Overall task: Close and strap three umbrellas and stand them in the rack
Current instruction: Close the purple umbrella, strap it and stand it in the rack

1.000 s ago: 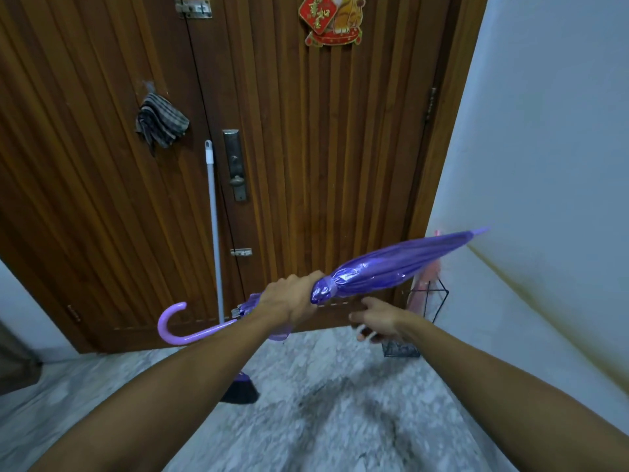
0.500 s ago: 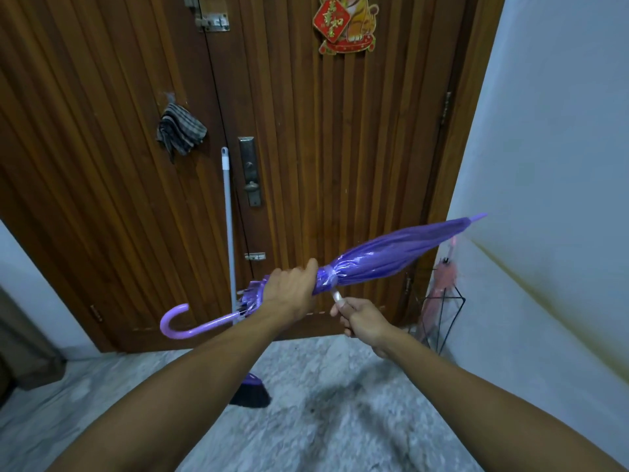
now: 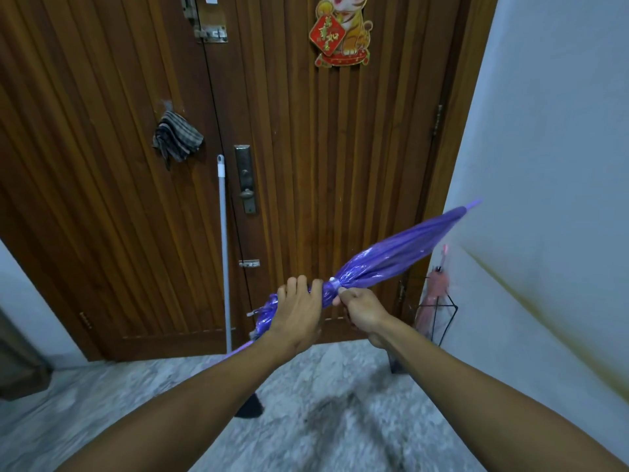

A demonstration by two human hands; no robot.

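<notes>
Purple folded umbrella (image 3: 391, 258) is lying tilted in mid-air in front of the wooden door (image 3: 306, 165), tip pointing up toward the right wall. The left hand (image 3: 299, 315) is gripping the gathered canopy. The right hand (image 3: 362, 310) is pinching the strap (image 3: 334, 286) wrapped around it. A pink umbrella (image 3: 432, 294) is standing in the black wire rack (image 3: 451, 311) by the wall.

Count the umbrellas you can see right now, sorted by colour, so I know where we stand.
Purple umbrella, closed, gripped by the left hand, the right hand pinching its strap: 1
Pink umbrella, standing in the black wire rack by the wall: 1
Total in view: 2
</notes>
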